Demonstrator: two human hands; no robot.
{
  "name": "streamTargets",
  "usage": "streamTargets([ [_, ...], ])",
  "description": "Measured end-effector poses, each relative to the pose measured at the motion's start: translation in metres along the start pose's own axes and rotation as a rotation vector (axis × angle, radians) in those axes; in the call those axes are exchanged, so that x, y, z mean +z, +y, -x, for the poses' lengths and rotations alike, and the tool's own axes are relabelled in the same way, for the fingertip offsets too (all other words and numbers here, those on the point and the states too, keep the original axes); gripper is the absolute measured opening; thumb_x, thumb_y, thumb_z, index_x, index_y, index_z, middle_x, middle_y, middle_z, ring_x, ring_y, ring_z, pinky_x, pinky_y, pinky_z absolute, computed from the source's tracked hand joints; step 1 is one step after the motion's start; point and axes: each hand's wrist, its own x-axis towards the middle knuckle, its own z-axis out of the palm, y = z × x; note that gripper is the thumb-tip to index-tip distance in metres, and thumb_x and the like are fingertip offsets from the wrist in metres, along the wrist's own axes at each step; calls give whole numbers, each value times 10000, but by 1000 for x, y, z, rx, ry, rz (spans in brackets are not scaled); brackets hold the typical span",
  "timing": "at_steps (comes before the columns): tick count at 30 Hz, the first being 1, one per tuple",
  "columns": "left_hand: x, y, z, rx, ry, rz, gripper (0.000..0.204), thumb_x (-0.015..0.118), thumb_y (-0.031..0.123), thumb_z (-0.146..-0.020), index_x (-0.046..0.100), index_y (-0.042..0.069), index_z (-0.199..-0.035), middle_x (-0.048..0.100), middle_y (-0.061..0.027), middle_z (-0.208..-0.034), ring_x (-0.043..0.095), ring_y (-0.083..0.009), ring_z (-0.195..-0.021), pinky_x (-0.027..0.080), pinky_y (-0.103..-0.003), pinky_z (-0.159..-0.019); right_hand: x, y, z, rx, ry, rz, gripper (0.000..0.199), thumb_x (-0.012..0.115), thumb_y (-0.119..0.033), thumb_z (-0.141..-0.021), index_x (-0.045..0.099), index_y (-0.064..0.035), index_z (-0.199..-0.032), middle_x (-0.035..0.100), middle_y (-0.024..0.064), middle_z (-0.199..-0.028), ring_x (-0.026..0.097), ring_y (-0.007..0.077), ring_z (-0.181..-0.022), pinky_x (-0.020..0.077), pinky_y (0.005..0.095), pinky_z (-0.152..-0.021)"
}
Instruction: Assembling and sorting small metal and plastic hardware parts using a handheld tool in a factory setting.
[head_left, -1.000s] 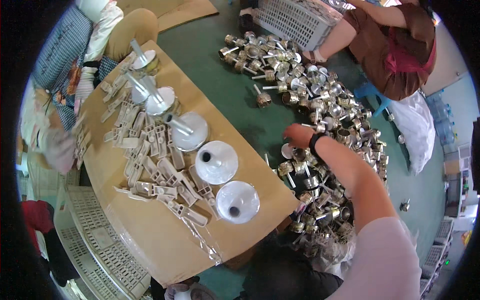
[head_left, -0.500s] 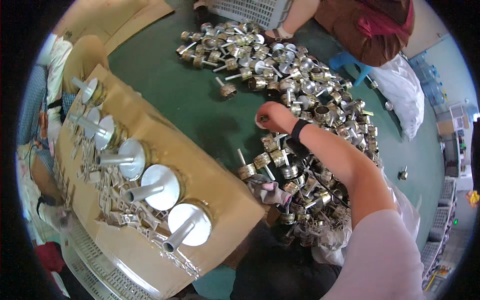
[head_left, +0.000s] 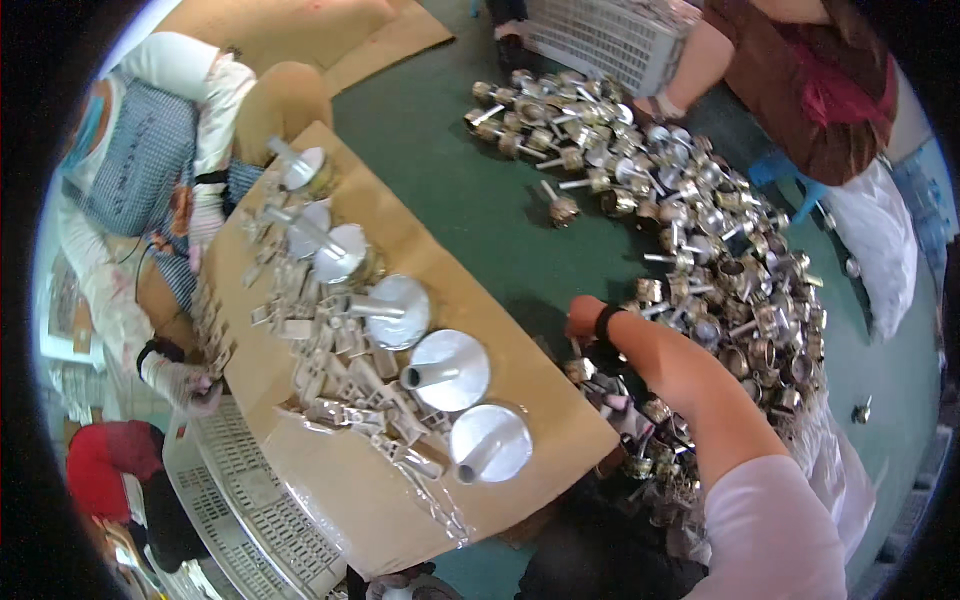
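Right hand [head_left: 585, 318] has drawn back from the far side of the metal parts pile [head_left: 720, 250] to its near edge | grip curled together, on what I cannot tell | left hand out of view | cardboard table [head_left: 420, 500] beside it.

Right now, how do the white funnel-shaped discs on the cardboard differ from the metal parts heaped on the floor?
The white discs stand in a tidy row on the cardboard; the metal parts lie in a loose heap on the green floor. The discs are wide, flat and matte white; the parts are smaller, shiny and silver-brass. Both kinds have a protruding stem. The right hand is at the heap's edge.
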Motion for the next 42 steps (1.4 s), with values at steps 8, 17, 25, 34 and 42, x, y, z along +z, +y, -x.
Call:
streamTargets([
  [8, -34, -24, 10, -13, 3, 112, 315, 495, 332, -880, 586, 33, -925, 616, -181, -1028, 598, -290, -928, 506, -403, -835, -202, -35, 86, -270, 1088, -379, 260, 583, -251, -820, 564, 8, -821, 601, 252, -780, 589, 421, -753, 474, 476, -680],
  [17, -15, -20, 13, -38, -16, 152, 304, 489, 300, -886, 596, 17, -915, 631, -174, -973, 605, -289, -905, 508, -406, -824, -350, -186, 105, -607, 1103, -20, 251, 605, -264, -814, 635, -24, -881, 637, 179, -815, 620, 360, -816, 493, 443, -698],
  [25, -18, -23, 12, 9, 81, -59, 317, 485, 297, -877, 602, 4, -903, 630, -191, -979, 609, -296, -897, 505, -405, -828, -357, -245, 81, -595, 1029, -168, 186, 581, -195, -784, 630, -22, -830, 643, 173, -834, 625, 347, -823, 495, 448, -699],
  [34, -24, -28, 10, 1, 52, -46, 303, 503, 276, -849, 608, -3, -903, 626, -201, -1010, 600, -303, -926, 494, -401, -850, -341, -226, 74, -793, 792, -1006, 193, 554, -175, -865, 583, 12, -834, 607, 175, -712, 629, 292, -692, 500, 395, -637],
  [42, -20, -25, -3, -33, 71, 63, 301, 512, 271, -838, 609, -5, -911, 624, -203, -1022, 593, -303, -941, 492, -401, -854, -307, -202, 62, -982, 1002, -761, 314, 609, -291, -865, 560, -23, -1021, 623, 103, -822, 598, 181, -731, 474, 327, -665],
])
